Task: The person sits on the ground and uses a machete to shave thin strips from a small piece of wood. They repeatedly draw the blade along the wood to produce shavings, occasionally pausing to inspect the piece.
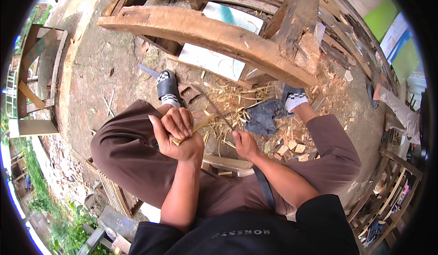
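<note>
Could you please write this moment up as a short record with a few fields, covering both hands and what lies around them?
Setting: outdoors, person seated over bare ground
Left hand: closed around one end of a thin bamboo strip
Right hand: gripping a knife, blade slanting up and left across the strip
Under the hands: pale shavings and small wood offcuts
Feet: checkered sandals
Ahead: curved wooden beam above a white board
Right edge: another person's leg
</note>
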A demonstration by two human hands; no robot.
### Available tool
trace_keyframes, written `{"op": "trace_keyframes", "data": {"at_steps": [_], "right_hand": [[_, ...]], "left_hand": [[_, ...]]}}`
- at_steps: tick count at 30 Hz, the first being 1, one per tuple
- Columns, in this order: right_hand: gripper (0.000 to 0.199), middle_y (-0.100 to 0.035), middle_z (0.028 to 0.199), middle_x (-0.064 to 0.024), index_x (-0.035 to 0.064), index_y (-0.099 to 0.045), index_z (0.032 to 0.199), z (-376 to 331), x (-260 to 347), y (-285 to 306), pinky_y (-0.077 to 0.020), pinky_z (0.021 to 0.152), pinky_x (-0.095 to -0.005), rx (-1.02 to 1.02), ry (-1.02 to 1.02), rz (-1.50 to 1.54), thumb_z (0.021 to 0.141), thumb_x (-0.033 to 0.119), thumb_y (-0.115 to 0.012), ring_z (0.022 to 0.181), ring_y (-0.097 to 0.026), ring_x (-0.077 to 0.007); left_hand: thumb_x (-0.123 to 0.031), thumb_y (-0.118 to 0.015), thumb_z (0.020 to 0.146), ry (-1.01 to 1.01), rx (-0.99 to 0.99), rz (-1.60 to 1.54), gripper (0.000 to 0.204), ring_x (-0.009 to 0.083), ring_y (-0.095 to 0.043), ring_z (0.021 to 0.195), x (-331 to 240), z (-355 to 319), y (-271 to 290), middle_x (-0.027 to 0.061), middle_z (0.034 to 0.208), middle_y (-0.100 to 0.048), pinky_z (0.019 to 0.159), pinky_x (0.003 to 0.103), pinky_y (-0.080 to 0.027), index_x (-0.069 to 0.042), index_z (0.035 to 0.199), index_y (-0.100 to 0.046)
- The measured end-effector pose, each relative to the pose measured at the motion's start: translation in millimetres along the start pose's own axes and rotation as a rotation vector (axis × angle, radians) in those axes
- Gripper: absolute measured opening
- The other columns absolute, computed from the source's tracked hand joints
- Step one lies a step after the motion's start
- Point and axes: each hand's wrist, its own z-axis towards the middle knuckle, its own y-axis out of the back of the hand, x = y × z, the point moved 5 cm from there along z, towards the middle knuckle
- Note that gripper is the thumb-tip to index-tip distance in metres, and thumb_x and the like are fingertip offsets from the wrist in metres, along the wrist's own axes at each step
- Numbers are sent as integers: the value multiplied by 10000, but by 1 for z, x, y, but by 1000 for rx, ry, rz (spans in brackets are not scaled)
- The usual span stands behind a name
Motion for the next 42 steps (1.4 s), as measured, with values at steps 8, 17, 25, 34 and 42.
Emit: {"op": "trace_keyframes", "data": {"at_steps": [8, 17, 25, 34, 42], "right_hand": [[500, -649, 839, -319, -25, -670, 961, 9, -21, -7, -481, 771, -568, 28, -102, -42, 1035, 404, -425, 887, -606, -536], [473, -656, 817, -304, -12, -671, 969, 8, -24, 4, -486, 756, -575, 10, -12, -31, 1034, 391, -434, 840, -618, -528], [552, -646, 820, -328, -50, -663, 947, 9, -16, 13, -498, 732, -553, 44, 72, -61, 1034, 434, -412, 834, -632, -519], [517, -636, 833, -317, -36, -633, 910, 12, -49, 17, -465, 755, -576, 48, 14, -73, 1034, 420, -423, 872, -598, -540], [546, -648, 874, -326, -51, -655, 933, 15, -91, 8, -473, 804, -582, 43, -209, -188, 1041, 419, -396, 906, -597, -540]], "left_hand": [[-390, -253, 1092, -15, -19, 35, 657, 115, -270, 417, -2, -3, 5, -2, 493, -326, 448, 232, -231, -158, 486, -353], [-382, -247, 1098, -30, -76, 1, 647, 105, -263, 410, -4, 2, 8, -14, 480, -305, 440, 230, -248, -156, 498, -336], [-374, -207, 1098, -66, 54, 72, 671, 113, -265, 417, 1, -8, -4, 0, 490, -319, 456, 233, -256, -144, 485, -353], [-280, -263, 1098, -156, 81, 108, 642, 118, -267, 405, 5, -13, -11, 23, 453, -315, 440, 251, -229, -100, 486, -336], [-284, -275, 1094, -141, 110, 138, 651, 125, -274, 413, 7, -14, -22, 31, 466, -332, 456, 255, -221, -89, 476, -336]]}}
